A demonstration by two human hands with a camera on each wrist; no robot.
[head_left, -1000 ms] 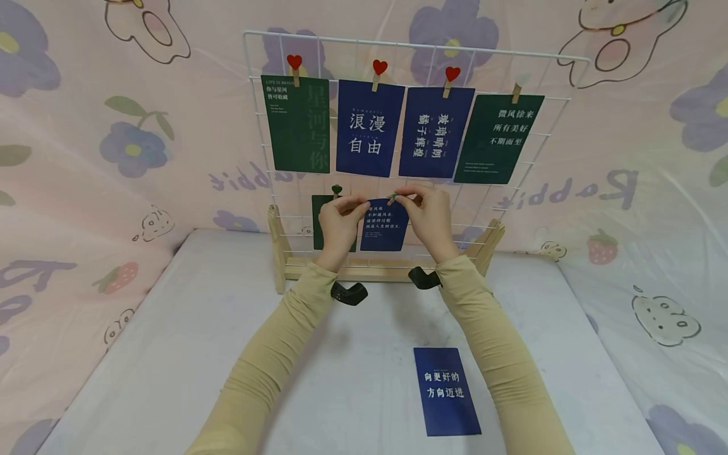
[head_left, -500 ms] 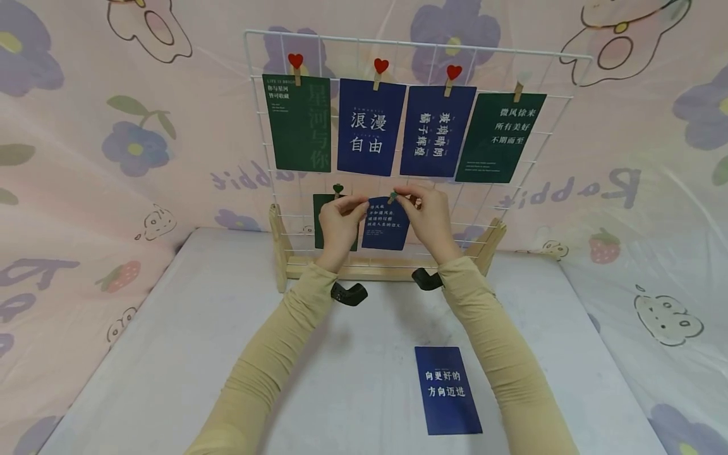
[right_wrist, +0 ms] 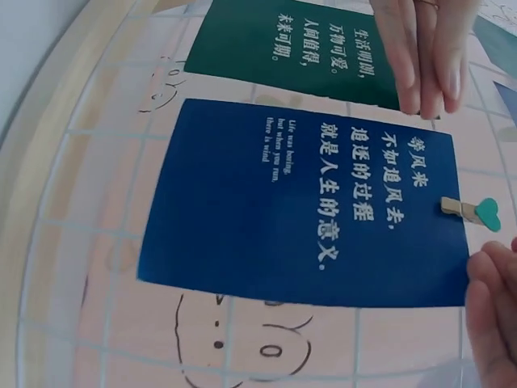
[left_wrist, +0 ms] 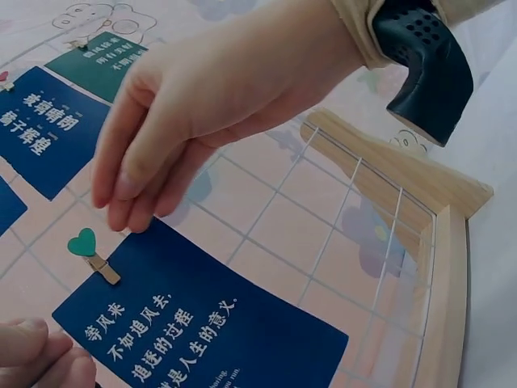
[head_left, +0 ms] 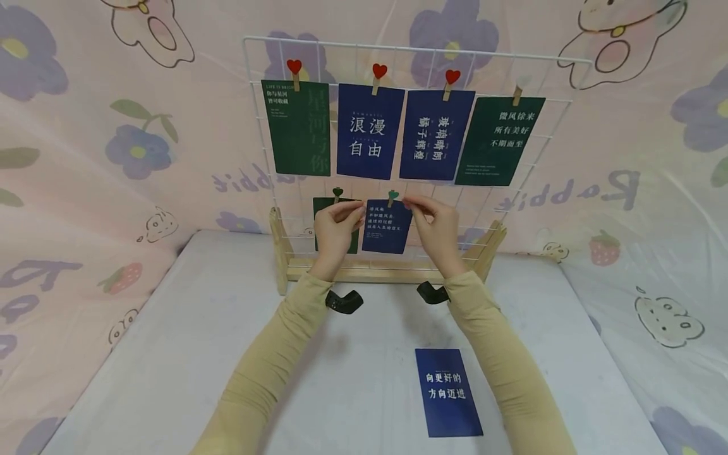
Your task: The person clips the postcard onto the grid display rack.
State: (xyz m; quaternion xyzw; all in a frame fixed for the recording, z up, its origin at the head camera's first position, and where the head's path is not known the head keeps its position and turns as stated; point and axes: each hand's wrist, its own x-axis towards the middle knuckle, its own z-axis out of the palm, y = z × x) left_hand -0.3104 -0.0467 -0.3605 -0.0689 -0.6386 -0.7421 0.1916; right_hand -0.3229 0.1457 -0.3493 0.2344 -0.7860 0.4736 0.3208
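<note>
A small blue card with white writing hangs on the white wire grid, under a wooden clothespin with a green heart. My right hand has its fingertips right at the card's upper right corner; the left wrist view shows its thumb above the corner. Beside the upper left corner is my left hand, fingers close together and extended, overlapping a green card behind it. That green card hangs from a clothespin with a dark green heart. Neither hand touches the clothespins.
Above, a row of green and blue cards, including a blue one, hangs from clothespins, several with red hearts. Wooden feet support the grid. Another blue card lies on the white table.
The right hand has let go of the green-heart clothespin and moved slightly right to the card's corner. The left hand has shifted a little left. The clothespin now stands upright on the card.
</note>
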